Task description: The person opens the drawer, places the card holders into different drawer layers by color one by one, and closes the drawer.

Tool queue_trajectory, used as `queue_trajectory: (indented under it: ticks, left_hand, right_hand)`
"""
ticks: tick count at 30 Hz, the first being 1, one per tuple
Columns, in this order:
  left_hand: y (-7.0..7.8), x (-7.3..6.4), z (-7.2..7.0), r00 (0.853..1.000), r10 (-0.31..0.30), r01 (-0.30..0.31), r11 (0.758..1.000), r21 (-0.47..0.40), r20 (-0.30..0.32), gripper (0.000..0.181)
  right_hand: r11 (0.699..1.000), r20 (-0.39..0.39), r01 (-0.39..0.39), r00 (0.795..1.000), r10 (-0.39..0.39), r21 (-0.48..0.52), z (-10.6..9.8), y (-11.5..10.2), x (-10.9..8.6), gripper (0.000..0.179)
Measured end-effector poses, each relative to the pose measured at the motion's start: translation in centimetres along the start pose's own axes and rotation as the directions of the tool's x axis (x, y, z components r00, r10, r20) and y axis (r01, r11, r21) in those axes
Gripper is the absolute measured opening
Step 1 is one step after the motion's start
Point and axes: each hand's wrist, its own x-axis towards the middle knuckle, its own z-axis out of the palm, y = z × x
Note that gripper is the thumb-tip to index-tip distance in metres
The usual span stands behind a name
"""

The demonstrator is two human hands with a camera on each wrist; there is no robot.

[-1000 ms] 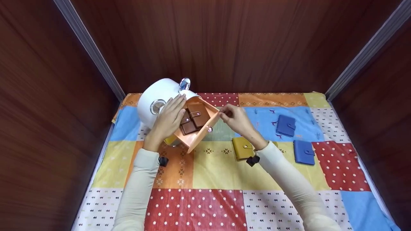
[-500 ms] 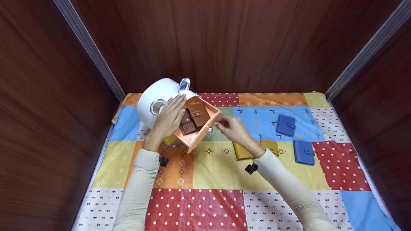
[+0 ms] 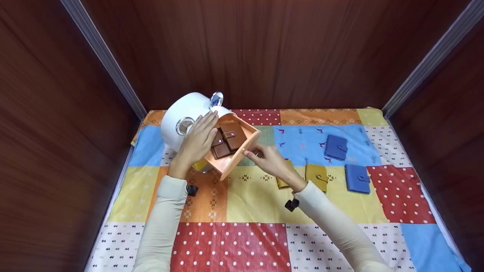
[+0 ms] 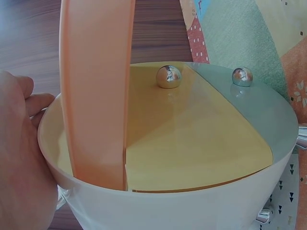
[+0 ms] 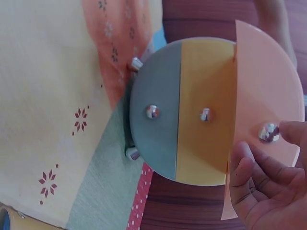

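A white round drawer box point(image 3: 177, 107) lies at the back left, its peach top drawer point(image 3: 227, 163) pulled out. Two brown snap-tab wallets point(image 3: 236, 139) lie side by side in that drawer. My left hand point(image 3: 198, 141) rests on the box's top with its fingers straight. At the drawer front is my right hand point(image 3: 266, 158); in the right wrist view, its thumb tip is right at the shiny knob point(image 5: 269, 132) and its bent fingers are beside the drawer's edge. The yellow drawer point(image 4: 192, 143) and grey-green drawer point(image 4: 261, 112) below are closed.
Two mustard wallets point(image 3: 316, 178) lie on the patchwork cloth point(image 3: 230, 245), one partly hidden by my right wrist. Farther right are a dark blue wallet point(image 3: 335, 147) and a lighter blue wallet point(image 3: 357, 178). Dark wood panels point(image 3: 257, 56) stand behind and at both sides.
My right hand has slid from the drawer front's far corner toward me and down to the knob. My left hand, the drawer and the wallets have stayed in place.
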Motion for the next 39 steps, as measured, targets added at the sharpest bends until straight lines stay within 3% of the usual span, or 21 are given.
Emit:
queue_trajectory:
  ticks: [5,25,39]
  left_hand:
    - [0.0,0.0,-0.1,1.0,0.001,-0.001,1.0,-0.008,0.009,0.053]
    - [-0.1,0.0,-0.2,1.0,-0.011,0.011,1.0,-0.029,0.025,0.053]
    - [-0.2,0.1,-0.1,1.0,-0.006,0.007,0.999,-0.033,0.026,0.053]
  right_hand:
    - [1.0,0.009,0.011,1.0,-0.012,0.017,0.5,0.0,-0.1,0.03]
    - [0.997,-0.07,0.012,0.998,-0.007,0.076,1.2,-0.5,0.0,0.027]
    - [0.996,-0.086,0.011,0.996,-0.003,0.093,1.9,-1.0,1.2,0.028]
